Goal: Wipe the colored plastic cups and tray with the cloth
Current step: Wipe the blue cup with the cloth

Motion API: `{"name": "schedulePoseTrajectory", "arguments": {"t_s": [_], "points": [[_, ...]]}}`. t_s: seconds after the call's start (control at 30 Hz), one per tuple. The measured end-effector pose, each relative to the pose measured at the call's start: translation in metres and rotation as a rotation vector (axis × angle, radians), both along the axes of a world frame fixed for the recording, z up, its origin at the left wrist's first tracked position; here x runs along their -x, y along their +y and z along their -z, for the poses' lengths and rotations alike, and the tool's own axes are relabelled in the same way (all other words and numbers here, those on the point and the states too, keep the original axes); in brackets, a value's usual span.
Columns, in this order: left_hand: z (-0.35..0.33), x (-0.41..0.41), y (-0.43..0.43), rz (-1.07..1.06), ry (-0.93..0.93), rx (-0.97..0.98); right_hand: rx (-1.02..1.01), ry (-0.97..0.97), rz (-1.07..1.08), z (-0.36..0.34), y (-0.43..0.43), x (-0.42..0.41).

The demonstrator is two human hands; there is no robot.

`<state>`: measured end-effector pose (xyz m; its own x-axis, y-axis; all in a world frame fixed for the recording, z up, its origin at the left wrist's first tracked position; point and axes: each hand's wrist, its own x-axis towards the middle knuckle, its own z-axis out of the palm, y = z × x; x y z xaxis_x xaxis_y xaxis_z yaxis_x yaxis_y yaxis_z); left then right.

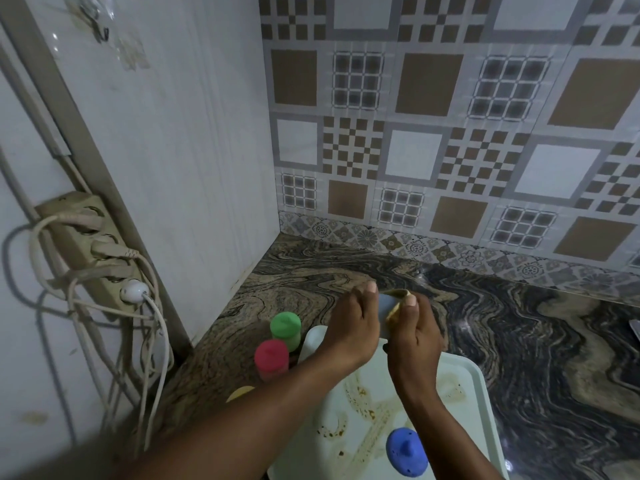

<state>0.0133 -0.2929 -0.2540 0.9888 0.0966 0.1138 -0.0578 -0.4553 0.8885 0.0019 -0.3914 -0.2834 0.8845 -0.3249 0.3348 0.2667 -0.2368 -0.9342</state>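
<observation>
Above the tray's (460, 420) far edge, my left hand (349, 323) grips a pale blue cup (384, 303); my right hand (414, 337) pinches the cloth (394, 312) against it. Stained tray lies directly beneath both hands

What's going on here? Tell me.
A person is cleaning a pale blue cup above the tray: the left hand holds it, the right hand pinches the cloth against it. The green cup, red cup and yellow cup stand upside down on the counter. The tray is stained and carries a blue piece.
</observation>
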Motion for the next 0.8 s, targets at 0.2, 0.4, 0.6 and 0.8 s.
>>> {"name": "schedulePoseTrajectory", "arguments": {"t_s": [0.2,0.4,0.6,0.8], "points": [[0.033,-0.006,0.013,0.191,-0.182,0.028,-0.191,0.274,-0.056,-0.011,-0.007,-0.007],[0.011,-0.003,-0.001,0.023,0.059,-0.067,0.0,0.049,0.011,-0.002,-0.002,0.002],[0.033,-0.003,0.02,0.366,-0.374,-0.347,-0.453,0.52,-0.079,-0.017,-0.007,-0.006],[0.004,0.001,-0.003,-0.012,-0.002,-0.189,-0.172,0.214,0.022,-0.01,-0.002,-0.004]]}}
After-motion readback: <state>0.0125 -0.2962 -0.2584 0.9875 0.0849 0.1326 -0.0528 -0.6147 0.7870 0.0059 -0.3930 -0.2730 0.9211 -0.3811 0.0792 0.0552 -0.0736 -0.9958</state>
